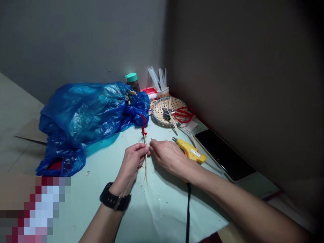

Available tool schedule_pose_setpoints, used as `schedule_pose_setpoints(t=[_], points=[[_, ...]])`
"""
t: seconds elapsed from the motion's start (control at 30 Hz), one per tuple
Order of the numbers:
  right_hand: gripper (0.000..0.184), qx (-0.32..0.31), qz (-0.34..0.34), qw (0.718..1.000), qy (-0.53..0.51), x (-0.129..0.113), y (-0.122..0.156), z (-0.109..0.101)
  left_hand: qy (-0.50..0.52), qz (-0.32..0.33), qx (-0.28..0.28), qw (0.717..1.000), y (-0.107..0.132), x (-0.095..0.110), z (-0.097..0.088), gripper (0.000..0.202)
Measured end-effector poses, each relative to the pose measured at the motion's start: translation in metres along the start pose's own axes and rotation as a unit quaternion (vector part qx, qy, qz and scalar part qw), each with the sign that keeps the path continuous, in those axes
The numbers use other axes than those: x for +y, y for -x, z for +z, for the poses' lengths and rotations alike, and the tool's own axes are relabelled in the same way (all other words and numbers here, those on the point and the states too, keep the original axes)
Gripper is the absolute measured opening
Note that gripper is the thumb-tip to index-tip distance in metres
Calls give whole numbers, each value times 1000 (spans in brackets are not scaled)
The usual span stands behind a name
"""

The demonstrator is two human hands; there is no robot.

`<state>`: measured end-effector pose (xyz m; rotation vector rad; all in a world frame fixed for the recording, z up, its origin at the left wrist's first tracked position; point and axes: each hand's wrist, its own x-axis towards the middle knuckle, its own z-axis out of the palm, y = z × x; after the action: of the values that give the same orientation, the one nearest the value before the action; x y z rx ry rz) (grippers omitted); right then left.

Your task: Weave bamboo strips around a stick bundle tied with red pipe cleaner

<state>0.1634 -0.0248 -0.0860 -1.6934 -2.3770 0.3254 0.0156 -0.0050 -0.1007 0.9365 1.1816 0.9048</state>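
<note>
Between thumb and fingers, my left hand (134,157) pinches a thin pale stalk (146,165), perhaps dried straw or a wood strip, with frayed lower ends. A twisted red cord (143,125) is fixed at its upper end. Just to the right, my right hand (167,153) has thumb and index finger closed together near the stalk; the other fingers are curled out of sight, and I cannot make out what the fingertips hold. Partly behind this hand lies a yellow hot glue gun (191,151), its nozzle pointing up and left.
A large blue plastic bag (86,111) fills the left of the table (101,168). At the back are a woven basket (158,116) with red-handled scissors (183,115), a cup of glue sticks (164,91) and a green-lidded bottle (132,77). A tablet (225,155) lies right; a black cable (188,209) runs frontward.
</note>
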Motion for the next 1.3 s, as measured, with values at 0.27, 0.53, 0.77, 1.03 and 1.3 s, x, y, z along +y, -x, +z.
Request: schedule_pose_setpoints(t=[0.27,0.53,0.77,1.03,1.3], points=[[24,-25,19,993,-115,17,3,-26,51,-22,-33,998,-4,1,-8,23],[17,-14,15,990,-137,19,-1,-18,38,-22,-28,999,-3,2,-6,22],[11,119,28,987,-103,25,-6,-23,18,-32,-28,999,-3,4,-4,17],[11,192,-6,948,-255,17,6,-43,1,-36,-32,999,1,5,-3,12],[13,50,-21,994,-97,3,-1,-10,0,-40,-29,999,-1,2,-5,11]])
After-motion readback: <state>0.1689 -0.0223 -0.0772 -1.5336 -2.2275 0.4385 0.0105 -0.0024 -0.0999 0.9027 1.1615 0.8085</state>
